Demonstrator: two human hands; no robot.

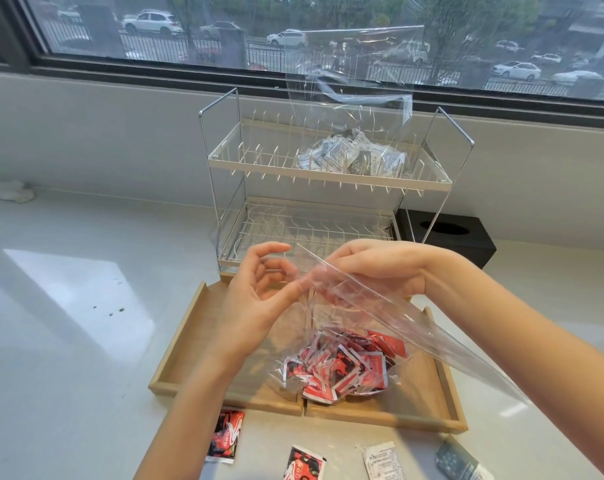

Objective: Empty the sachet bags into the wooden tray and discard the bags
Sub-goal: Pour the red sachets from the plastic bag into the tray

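while 4 loose sachets [307, 462] lay on the white counter [68, 341] nearest the camera, 2 red-and-black and 2 pale or grey, none had reached the tray yet. just beyond them sat the shallow rectangular wooden tray [176, 344], and a clear plastic bag [380, 317] holding a heap of red-and-black sachets [342, 365] rested on it, so its contents looked still enclosed. the left hand [259, 299] pinched the bag's top edge between thumb and fingertip, its other fingers loosely curled; the right hand [373, 268] gripped the film on the opposite side, apparently pulling the mouth apart. farther back, on the upper shelf of a white 2-tier wire dish rack [328, 174], a second clear bag of grey-and-white sachets [356, 157] stood unemptied. judging by this, both bags remained to be emptied and discarded.
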